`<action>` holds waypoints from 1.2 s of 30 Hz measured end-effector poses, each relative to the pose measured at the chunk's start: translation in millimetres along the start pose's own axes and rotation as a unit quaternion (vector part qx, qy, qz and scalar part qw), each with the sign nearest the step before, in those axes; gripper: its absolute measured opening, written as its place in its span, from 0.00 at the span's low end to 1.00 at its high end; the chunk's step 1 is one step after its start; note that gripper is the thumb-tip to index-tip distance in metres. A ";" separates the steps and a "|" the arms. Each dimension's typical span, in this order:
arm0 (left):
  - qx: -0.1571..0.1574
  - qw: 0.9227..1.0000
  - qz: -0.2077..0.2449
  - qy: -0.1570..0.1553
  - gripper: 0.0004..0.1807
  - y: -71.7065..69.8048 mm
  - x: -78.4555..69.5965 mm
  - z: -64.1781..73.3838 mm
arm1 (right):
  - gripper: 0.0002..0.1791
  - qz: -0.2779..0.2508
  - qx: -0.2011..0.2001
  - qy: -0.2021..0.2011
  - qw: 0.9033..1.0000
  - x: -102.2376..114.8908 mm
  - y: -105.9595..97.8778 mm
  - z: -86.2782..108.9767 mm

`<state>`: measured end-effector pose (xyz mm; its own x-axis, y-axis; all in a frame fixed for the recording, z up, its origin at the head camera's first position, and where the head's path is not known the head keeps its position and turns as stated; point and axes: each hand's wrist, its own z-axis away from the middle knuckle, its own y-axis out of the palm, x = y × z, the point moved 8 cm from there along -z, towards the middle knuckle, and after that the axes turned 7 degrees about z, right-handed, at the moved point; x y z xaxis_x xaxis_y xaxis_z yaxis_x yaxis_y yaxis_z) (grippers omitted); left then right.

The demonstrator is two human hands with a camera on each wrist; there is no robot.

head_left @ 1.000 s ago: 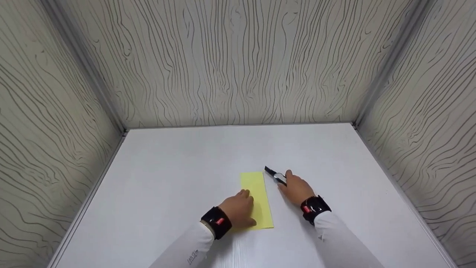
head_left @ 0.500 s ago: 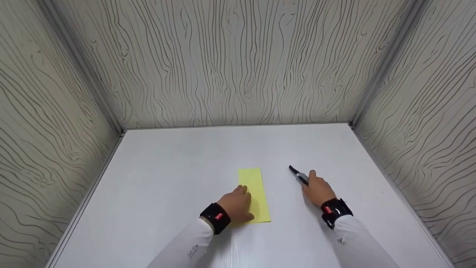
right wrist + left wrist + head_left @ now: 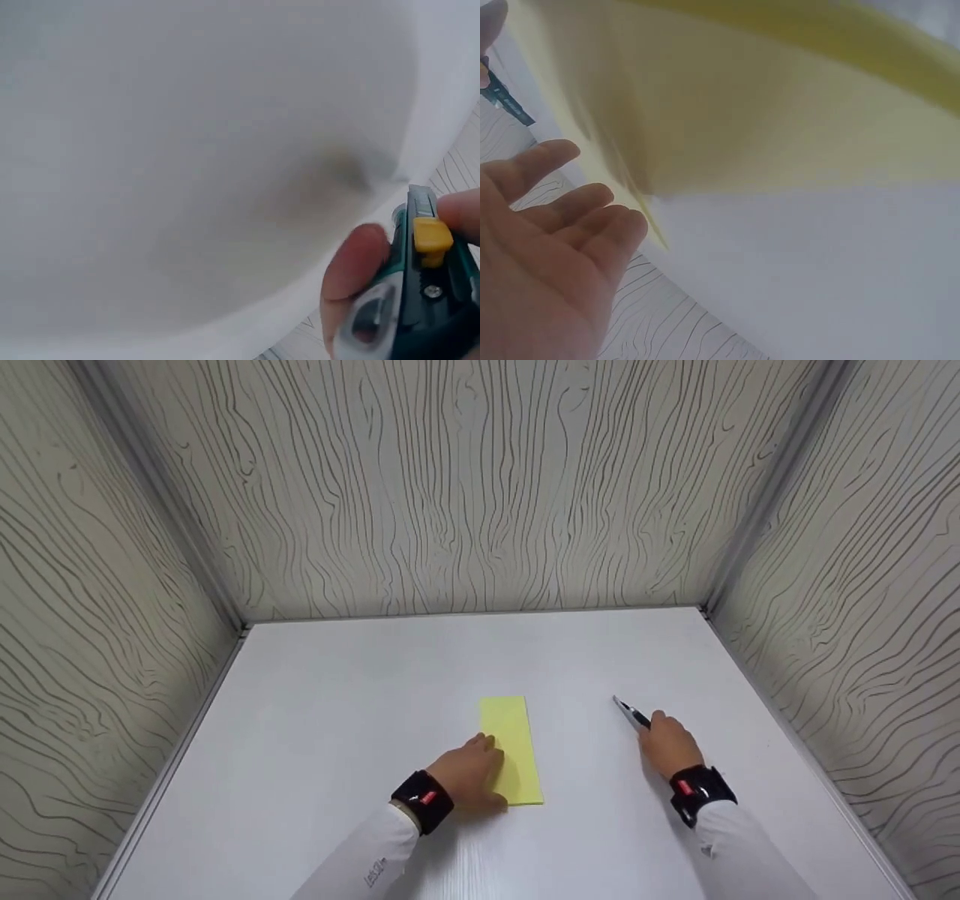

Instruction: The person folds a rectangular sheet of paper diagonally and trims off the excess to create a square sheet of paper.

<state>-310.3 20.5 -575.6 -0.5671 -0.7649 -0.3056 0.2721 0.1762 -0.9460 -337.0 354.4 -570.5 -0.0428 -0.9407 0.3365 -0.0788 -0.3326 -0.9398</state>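
A yellow sheet of paper (image 3: pixel 514 750) lies lengthwise on the white table, folded into a narrow strip. My left hand (image 3: pixel 469 776) rests on its left side, thumb by the near edge. In the left wrist view, the fingertips (image 3: pixel 634 221) touch the yellow paper (image 3: pixel 780 112), and its edge bows up close to the camera. Well to the right of the paper, my right hand (image 3: pixel 669 746) grips a utility knife (image 3: pixel 636 715) pointing away and left. The right wrist view shows the knife's green body and yellow slider (image 3: pixel 433 236), with thumb and finger on either side.
The white table (image 3: pixel 360 682) is bounded by wood-grain panels: a back wall (image 3: pixel 465 495), a left wall (image 3: pixel 90 585) and a right wall (image 3: pixel 862 585). Grey metal strips run along the corners and table edges. Both wrists wear black bands.
My right hand has moved right with the utility knife, away from the paper's right edge, and the knife has turned in the hand. The left hand stays on the paper.
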 end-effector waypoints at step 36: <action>-0.080 0.996 -0.014 0.036 0.12 -2.9 21.1 30.3 | 0.18 -0.032 -0.029 0.055 0.998 -59.7 -16.4 -2.7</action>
<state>-299.5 -14.9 -576.1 -0.6291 -0.7253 -0.2797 0.1308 0.2559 -0.9578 -335.9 416.2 -575.0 -0.1448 -0.9035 0.4035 -0.1420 -0.3846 -0.9121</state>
